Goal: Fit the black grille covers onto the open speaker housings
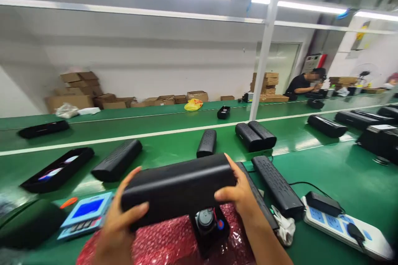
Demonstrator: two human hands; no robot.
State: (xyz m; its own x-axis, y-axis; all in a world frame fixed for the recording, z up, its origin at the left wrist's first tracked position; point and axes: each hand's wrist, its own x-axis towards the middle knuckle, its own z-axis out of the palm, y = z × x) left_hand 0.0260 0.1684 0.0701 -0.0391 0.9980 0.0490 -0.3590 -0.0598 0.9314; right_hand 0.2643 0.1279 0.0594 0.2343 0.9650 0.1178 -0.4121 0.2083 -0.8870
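A long black casing (180,186) is held up near the front of the bench, its smooth side facing the camera. My left hand (120,215) grips its left end, thumb on the near face. Around the right end is my right hand (238,190), its thumb also on the near face. Below the casing, a black part with a round silver-grey component (205,218) and red and blue bits lies on red bubble wrap (168,240). The casing hides some of that part.
Black casings (116,160) stand along the green bench (168,149). A blue device (87,211) is at left; a power strip (345,227) with an adapter (323,203) and cable at right. A white post (267,45) rises behind. A person (303,85) works far right.
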